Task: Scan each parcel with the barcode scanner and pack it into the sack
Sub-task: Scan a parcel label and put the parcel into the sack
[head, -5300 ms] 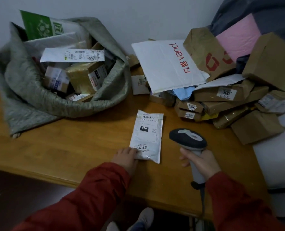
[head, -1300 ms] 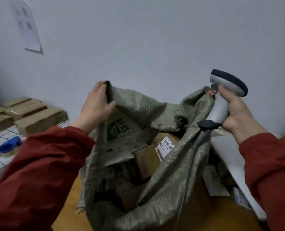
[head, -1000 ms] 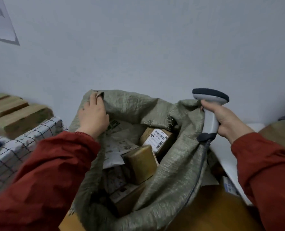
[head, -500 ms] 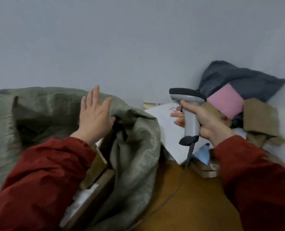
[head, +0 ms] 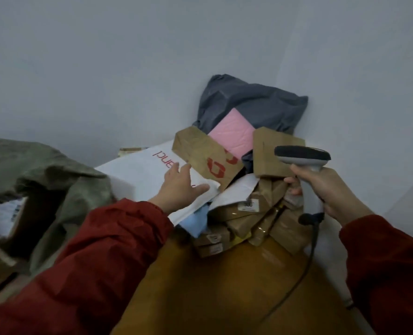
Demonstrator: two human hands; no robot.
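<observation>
The left hand [head: 180, 187] is reaching across to the heap of unscanned parcels in the corner. Its fingers [head: 181, 168] are spread wide and flat over the white mailer [head: 140, 170], tips just at the edge of the brown paper parcel [head: 205, 155]. It is gripping nothing yet, and looks to be choosing the next one, since those two are lying on top and are easiest to lift. The right hand [head: 333, 189] is wrapping its fingers round the handle of the barcode scanner [head: 302, 157], holding it upright and clear of the heap with its cable [head: 304, 269] trailing down over the desk [head: 225, 286]. That is probably so it is ready to swing onto a label the instant a parcel comes free. The sack [head: 43, 170] is slumping open at the left with boxes showing inside, close enough for a short drop. The pink parcel [head: 234, 135] and grey bag [head: 249, 105] are leaning on the wall at the back, and taped brown boxes [head: 261, 218] are stacking up underneath.

Half a second ago that left hand was open at the sack's rim; now it is over the heap. A second ago both hands were up at the sack's mouth. The scanner is staying in the same right-hand grip throughout. The small white parcel scanned on the desk five seconds back is no longer lying there.
</observation>
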